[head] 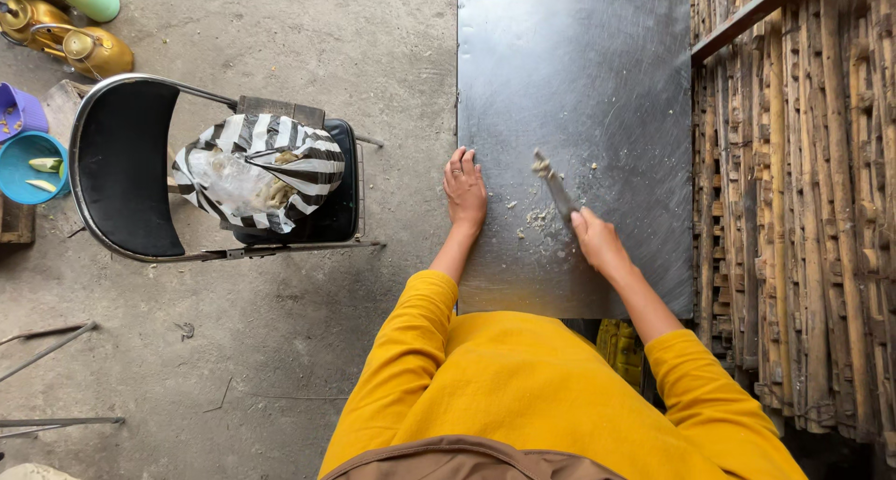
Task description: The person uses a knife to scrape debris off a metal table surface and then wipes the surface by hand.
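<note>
While left hand (465,189) lies flat, right grip (595,239) clenches knife (557,189) over crumbs (536,218).

Mustard-yellow long sleeves pushed up the forearms, brown apron top, ring on the left hand (464,192).

We see soft, even daylight, no hard shadows; only faint shade under the folding chair (131,167). Metal tabletop (597,88) gives dull sheen w/ mild glare toward its far end. Pic sharp overall, slight motion blur on the knife (557,189). Wide-angle bend at edges, esp. bamboo wall (812,218).
</note>
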